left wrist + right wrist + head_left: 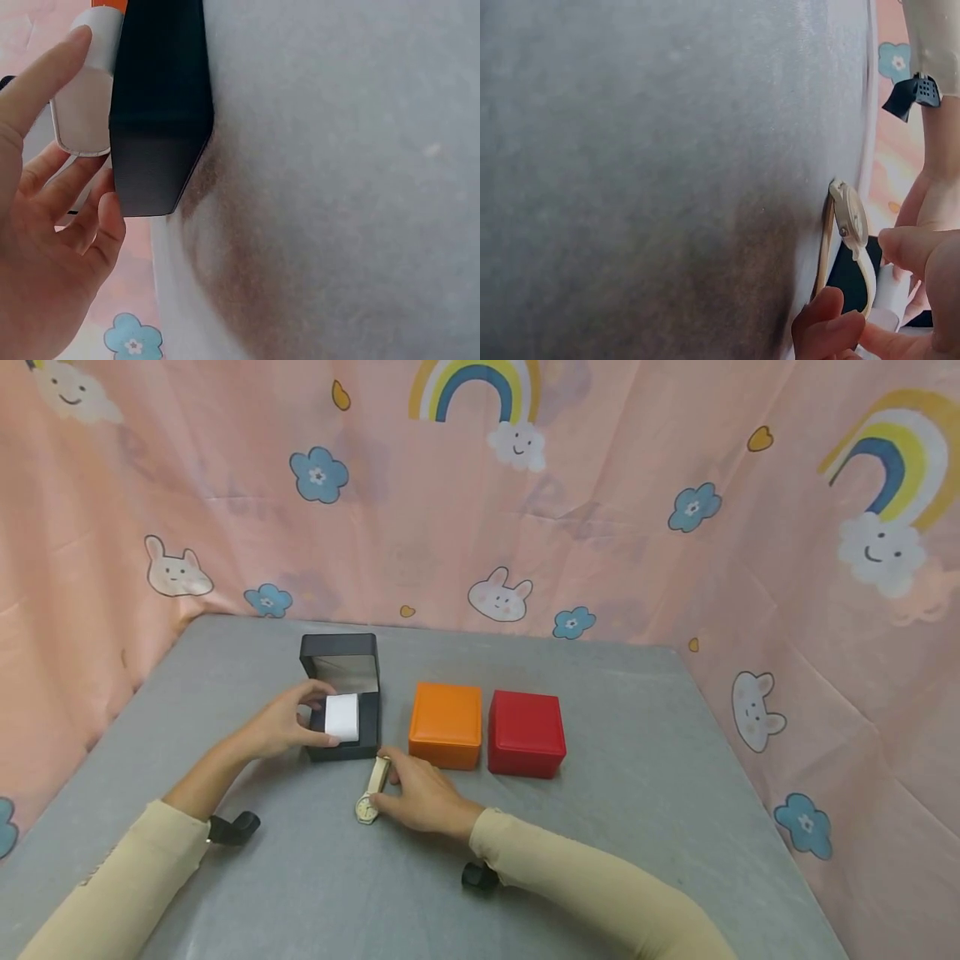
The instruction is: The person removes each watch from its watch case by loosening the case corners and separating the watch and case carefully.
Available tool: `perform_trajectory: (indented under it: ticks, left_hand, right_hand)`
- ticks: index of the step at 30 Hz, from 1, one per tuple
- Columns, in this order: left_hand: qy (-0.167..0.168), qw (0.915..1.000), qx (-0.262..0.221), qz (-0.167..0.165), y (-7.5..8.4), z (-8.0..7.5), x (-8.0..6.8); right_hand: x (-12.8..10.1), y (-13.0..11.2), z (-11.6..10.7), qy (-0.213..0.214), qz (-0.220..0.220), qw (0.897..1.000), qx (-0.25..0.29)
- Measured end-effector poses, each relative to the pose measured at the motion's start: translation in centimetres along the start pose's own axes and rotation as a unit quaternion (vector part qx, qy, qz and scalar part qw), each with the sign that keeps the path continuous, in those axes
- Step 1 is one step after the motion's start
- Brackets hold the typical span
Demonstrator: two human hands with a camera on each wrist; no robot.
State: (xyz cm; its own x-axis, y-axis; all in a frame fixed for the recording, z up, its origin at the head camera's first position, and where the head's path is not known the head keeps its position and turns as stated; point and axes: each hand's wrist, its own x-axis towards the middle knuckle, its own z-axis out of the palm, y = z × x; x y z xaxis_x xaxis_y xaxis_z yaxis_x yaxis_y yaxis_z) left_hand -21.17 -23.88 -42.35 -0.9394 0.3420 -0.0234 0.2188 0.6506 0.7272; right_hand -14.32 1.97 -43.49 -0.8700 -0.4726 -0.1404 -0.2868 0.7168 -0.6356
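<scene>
Near the table's (pixel 637 827) middle: watch being boxed.
The left hand (pixel 281 727) gripped the white cushion (pixel 342 717) in the open black box (pixel 341 697); just right, the right hand (pixel 420 793) pinched the watch (pixel 372 789) lying on the table; next, I judged, lifting it onto the cushion.

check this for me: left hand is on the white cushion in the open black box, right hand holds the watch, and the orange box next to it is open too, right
Not quite. In the head view the orange box is closed. The rest holds: the left hand is on the white cushion in the open black box, the right hand holds the watch.
</scene>
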Motion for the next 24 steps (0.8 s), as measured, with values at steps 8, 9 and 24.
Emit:
perform_trajectory:
  ticks: [8, 9, 24]
  left_hand:
    - [-0.002, 0.9994, 0.033, 0.008, -0.10, 0.08, 0.02]
    - [-0.004, 0.9992, 0.038, 0.012, -0.15, 0.12, 0.03]
    - [-0.047, 0.9963, 0.024, 0.068, -0.77, -0.26, 0.18]
  right_hand:
    - [0.07, 0.18, -0.11, -0.006, 0.001, 1.000, 0.004]
    - [0.05, 0.20, -0.14, -0.006, -0.001, 1.000, 0.004]
    - [-0.17, 0.31, -0.71, -0.011, -0.010, 1.000, 0.010]
